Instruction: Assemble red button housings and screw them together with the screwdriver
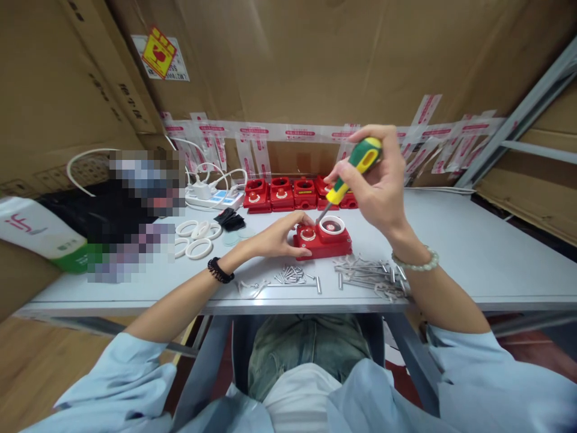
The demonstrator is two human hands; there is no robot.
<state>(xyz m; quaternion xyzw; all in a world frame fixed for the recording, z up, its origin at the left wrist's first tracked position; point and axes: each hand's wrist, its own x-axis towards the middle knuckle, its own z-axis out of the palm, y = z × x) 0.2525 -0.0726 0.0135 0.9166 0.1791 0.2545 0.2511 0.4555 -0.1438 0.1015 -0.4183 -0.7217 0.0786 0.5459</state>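
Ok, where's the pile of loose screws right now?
In the head view the loose screws lie on the grey table near its front edge, just in front of the red box under the left hand.

Glossy red plastic box (pixel 323 239) at centre, with a smooth white plastic ring (pixel 332 225). Screwdriver (pixel 352 171) above it has a shiny green-and-yellow plastic handle. Bright metal screws (pixel 293 275) lie on a matt grey table (pixel 473 240). Rough brown cardboard (pixel 315 60) fills the top.
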